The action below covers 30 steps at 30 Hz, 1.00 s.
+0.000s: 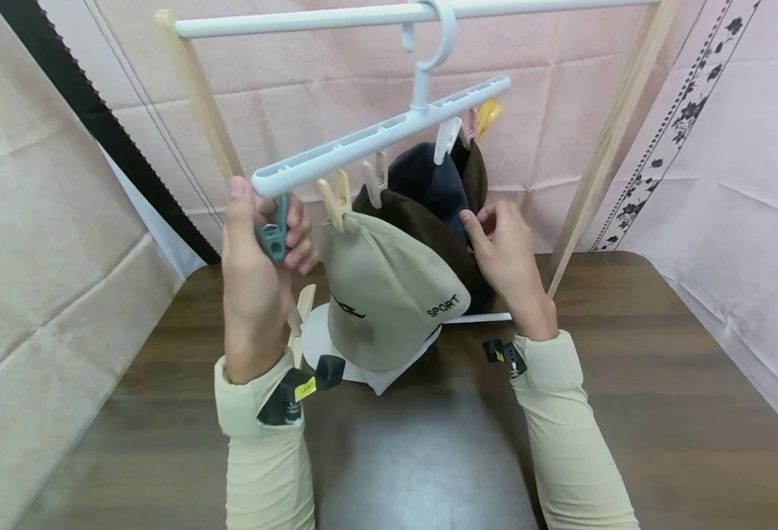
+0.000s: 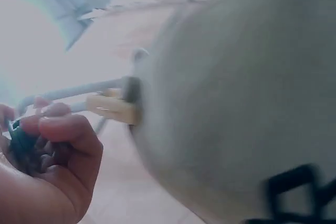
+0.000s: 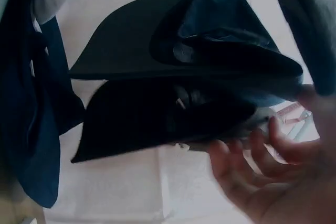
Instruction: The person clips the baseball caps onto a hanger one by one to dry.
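In the head view a pale blue hanger (image 1: pixel 355 143) slants from its hook, with clothespins along its underside. My left hand (image 1: pixel 259 272) is at its near left end, fingers curled round a teal clothespin (image 1: pixel 273 234). A khaki cap (image 1: pixel 389 294) hangs from a cream clothespin (image 1: pixel 336 199) just right of that hand. Behind it hang a dark brown cap (image 1: pixel 422 224), a navy cap (image 1: pixel 428 177) and another dark brown cap (image 1: pixel 475 177). My right hand (image 1: pixel 509 250) pinches the navy cap's edge. In the right wrist view, dark caps (image 3: pixel 142 40) hang with their brims stacked.
A pale rail (image 1: pixel 296 20) on wooden posts (image 1: pixel 594 169) carries the hanger. Below the khaki cap something white (image 1: pixel 319 335) shows over the brown table (image 1: pixel 415 456). Pinkish cloth (image 1: pixel 534 81) hangs behind, and a yellow clothespin (image 1: pixel 488 116) is at the hanger's far end.
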Motion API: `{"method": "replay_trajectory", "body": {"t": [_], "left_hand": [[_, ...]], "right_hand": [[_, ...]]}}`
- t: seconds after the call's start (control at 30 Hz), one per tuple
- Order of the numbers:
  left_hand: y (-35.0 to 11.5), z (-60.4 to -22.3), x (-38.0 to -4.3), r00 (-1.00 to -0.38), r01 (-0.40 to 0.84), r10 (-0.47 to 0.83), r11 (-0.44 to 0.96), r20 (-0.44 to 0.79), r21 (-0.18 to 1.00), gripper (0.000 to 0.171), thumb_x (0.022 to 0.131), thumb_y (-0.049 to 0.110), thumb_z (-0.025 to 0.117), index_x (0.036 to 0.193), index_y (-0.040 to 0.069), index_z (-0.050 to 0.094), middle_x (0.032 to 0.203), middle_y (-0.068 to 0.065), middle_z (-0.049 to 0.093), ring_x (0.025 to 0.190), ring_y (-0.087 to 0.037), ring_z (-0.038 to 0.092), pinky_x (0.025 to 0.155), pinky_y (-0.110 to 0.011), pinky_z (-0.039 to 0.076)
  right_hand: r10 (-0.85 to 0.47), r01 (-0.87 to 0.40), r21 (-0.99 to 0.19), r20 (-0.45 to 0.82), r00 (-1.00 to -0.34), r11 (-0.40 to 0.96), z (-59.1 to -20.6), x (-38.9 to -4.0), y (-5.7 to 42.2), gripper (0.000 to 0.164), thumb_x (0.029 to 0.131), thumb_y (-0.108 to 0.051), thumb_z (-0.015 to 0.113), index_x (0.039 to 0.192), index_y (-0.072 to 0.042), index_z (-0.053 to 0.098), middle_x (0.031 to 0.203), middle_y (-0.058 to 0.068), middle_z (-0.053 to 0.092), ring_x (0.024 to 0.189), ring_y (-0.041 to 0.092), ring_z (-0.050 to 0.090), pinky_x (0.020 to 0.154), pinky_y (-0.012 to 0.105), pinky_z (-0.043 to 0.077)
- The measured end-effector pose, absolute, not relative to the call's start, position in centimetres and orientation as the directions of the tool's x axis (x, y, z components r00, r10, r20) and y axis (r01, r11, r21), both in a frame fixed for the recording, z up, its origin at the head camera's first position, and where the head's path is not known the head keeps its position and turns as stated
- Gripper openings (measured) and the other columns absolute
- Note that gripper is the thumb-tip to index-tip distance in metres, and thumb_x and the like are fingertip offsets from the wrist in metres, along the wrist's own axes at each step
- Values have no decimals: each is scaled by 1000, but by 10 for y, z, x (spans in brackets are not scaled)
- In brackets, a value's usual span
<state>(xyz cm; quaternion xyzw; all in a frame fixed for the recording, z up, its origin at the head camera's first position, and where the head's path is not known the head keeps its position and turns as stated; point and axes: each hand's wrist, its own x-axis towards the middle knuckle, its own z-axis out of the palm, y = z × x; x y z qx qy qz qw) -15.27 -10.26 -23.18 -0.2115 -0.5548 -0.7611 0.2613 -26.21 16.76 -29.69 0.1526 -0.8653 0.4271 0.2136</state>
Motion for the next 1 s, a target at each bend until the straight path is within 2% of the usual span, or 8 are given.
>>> {"method": "replay_trajectory", "body": {"t": [0.13,0.3,0.47,0.57,0.63,0.77,0.9,1.0], "left_hand": [[-101,-225,-140,-786,613,-163,-329,597,718,44,113,41,36,90,8,52,65,1,42,49,-12,32,41,-24,21],[-99,-219,-131,-753,657,-318,-329,576,678,47,115,40,30,88,9,53,61,6,33,45,-8,24,40,-23,14],[-100,-214,-125,-658,744,-493,-309,569,592,51,116,37,19,84,13,51,60,6,28,43,-5,20,40,-21,12],[-101,-212,-121,-601,787,-542,-273,588,553,52,116,35,16,82,13,49,59,6,26,43,-4,20,39,-20,12],[-101,-211,-117,-576,800,-559,-237,597,550,52,116,35,15,81,14,47,59,6,26,43,-3,19,39,-20,13],[-94,-210,-112,-571,808,-574,-269,587,524,55,114,35,10,81,10,46,58,6,25,43,-3,18,39,-19,11],[-88,-212,-111,-570,818,-563,-323,599,475,56,108,32,5,85,3,46,59,4,24,44,-3,18,37,-20,9],[-85,-216,-111,-563,824,-559,-320,609,468,48,102,27,10,89,2,49,60,2,24,45,-4,17,37,-21,8]], "right_hand": [[-90,-366,-697,399,-912,617,-298,-259,164,49,111,-48,51,103,-1,62,92,16,60,85,33,57,78,42,45],[-150,-389,-708,377,-914,590,-304,-261,155,48,112,-46,49,123,-2,64,111,17,68,105,35,63,96,48,50],[-214,-425,-706,373,-903,566,-307,-263,148,43,114,-40,46,131,-4,63,111,17,68,102,33,66,97,47,50],[-240,-431,-690,360,-901,581,-308,-263,148,36,113,-34,52,125,-3,67,106,15,68,96,31,64,92,45,51],[-278,-430,-653,330,-902,623,-309,-262,149,32,112,-30,54,112,-3,71,94,11,68,87,29,62,83,42,50],[-402,-403,-559,131,-906,724,-312,-261,152,39,113,-30,48,86,-7,65,74,4,57,69,23,54,69,37,44],[-481,-350,-497,-160,-862,794,-317,-263,152,42,113,-32,44,82,-10,62,73,4,60,65,20,57,68,35,47],[-496,-309,-509,-287,-819,804,-329,-273,153,46,110,-35,46,79,-9,66,70,6,64,61,21,61,62,35,51]]}}
